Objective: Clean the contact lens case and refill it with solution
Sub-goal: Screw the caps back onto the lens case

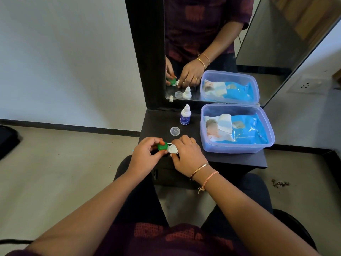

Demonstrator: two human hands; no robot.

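So the contact lens case (pixel 172 149) is sitting right at the front-left corner of the dark shelf (pixel 239 159), white body with a green cap (pixel 162 146) on its left well. The left hand (pixel 145 154) has its fingertips pinched around that green cap, thumb underneath-ish and the other fingers curled over the top, so it's a proper grip on the cap. The right hand (pixel 188 154) is clamped down on the right half of the case, fingers bent over it and thumb pressing at the near edge, holding it in place. Can't see the right well at all, the fingers cover it.

Just behind the hands, toward the middle of the shelf, there's a clear round cap (pixel 175 131) lying loose by itself. Further back near the rear edge stands the little white solution bottle (pixel 185 115) with a blue label, upright, nozzle bare. The whole right side of the shelf is taken up by a translucent purple-ish tub (pixel 238 147) with a blue pack of wet wipes (pixel 239 129) inside.

A mirror (pixel 212 43) in a dark frame rises off the back edge and doubles everything. Around it: plain white wall, beige floor, and a wall socket (pixel 305 86) off to the right.
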